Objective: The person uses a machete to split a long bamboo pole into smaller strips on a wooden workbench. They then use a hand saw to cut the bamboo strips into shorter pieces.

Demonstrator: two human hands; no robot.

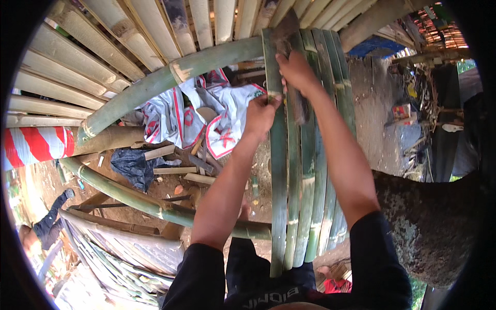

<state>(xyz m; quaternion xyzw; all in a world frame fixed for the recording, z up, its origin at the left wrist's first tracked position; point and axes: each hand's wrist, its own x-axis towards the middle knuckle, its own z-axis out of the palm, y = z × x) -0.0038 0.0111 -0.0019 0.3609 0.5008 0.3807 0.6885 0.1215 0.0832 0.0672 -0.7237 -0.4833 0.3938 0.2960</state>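
My right hand (pixel 297 75) is closed round a machete (pixel 285 32), its wide dark blade pointing away from me and its wooden handle end toward me. The tool lies over the far part of a row of split green bamboo slats (pixel 310 196). Just left of it, my left hand (pixel 261 116) pinches the edge of the leftmost bamboo slat (pixel 278 196), fingertips touching it near a node. The slats run lengthwise toward my body, side by side. At the far end they meet a curved bamboo pole (pixel 206 59).
Pale bamboo slats (pixel 139 31) fan out beyond the pole. White-and-red sheeting (pixel 181 113), a black plastic bag (pixel 135 164) and wood offcuts lie on the ground to the left. Another person (pixel 46 230) is at far left. A large rough trunk-like mass (pixel 429 232) stands at right.
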